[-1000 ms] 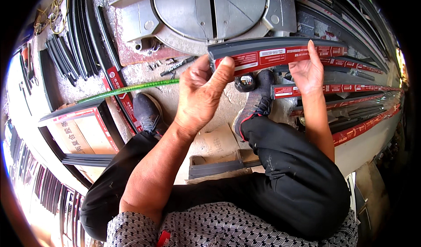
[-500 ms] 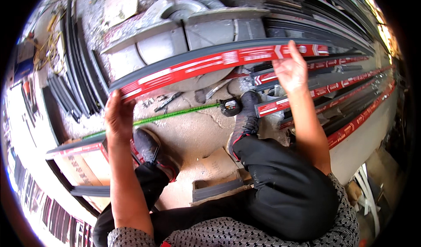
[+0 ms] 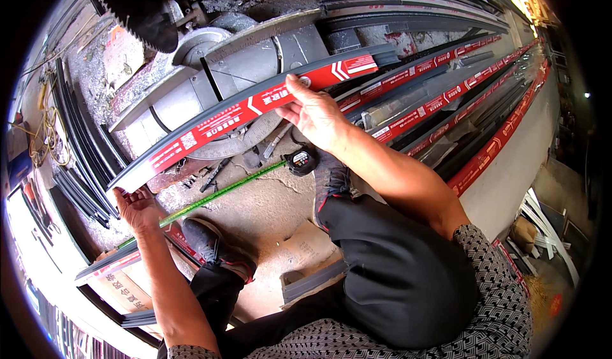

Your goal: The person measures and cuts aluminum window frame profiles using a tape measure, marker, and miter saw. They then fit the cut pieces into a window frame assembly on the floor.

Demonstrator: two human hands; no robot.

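A long dark grey profile strip with a red printed label (image 3: pixel 220 122) is held up in both hands, slanting from lower left to upper right. My left hand (image 3: pixel 137 212) has its lower left end between thumb and fingers. My right hand (image 3: pixel 312 115) grips it farther up, thumb on the upper edge and fingers underneath. Behind and below the strip lies the grey metal saw table (image 3: pixel 245 65), partly covered by it. On the floor beneath, a black tape measure (image 3: pixel 301 162) has its green blade (image 3: pixel 220 194) drawn out toward the lower left.
A toothed saw blade (image 3: pixel 143 18) hangs at the upper left. Long red-labelled profiles (image 3: pixel 446 97) lie on the right; dark strips (image 3: pixel 83 129) lie on the left. Cardboard pieces (image 3: pixel 306 247) and a carton (image 3: pixel 121 289) are near my feet. White strips (image 3: pixel 548 231) lie far right.
The strip has moved left with both hands, its left end lower and its slant steeper. The view has shifted, and the saw blade now shows at the upper left.
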